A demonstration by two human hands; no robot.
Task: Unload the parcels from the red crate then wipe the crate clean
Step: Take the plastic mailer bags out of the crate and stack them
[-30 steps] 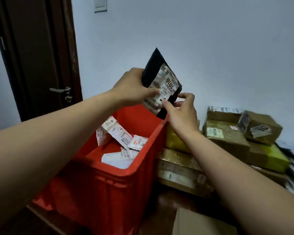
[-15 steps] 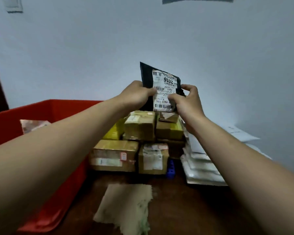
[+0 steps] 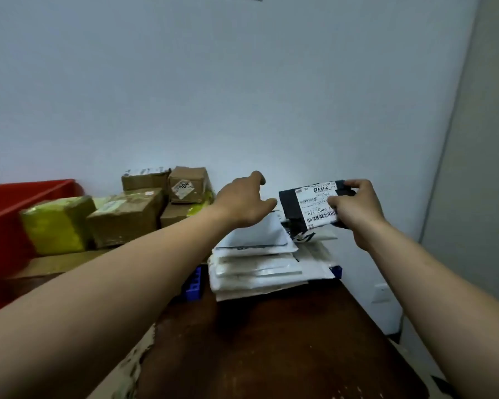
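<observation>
At far left stands the red plastic crate [image 3: 26,197], contents hidden. The right hand [image 3: 357,211] pinches the black white-labelled parcel [image 3: 291,205] above stacked white mailers [image 3: 257,254] on the dark wooden bench [image 3: 271,341]; the left hand [image 3: 242,203] is relaxed and empty. Pale wall [image 3: 242,82] behind.

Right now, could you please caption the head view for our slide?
The right hand holds a black labelled parcel above a stack of white mailers, left hand open beside it.
</observation>
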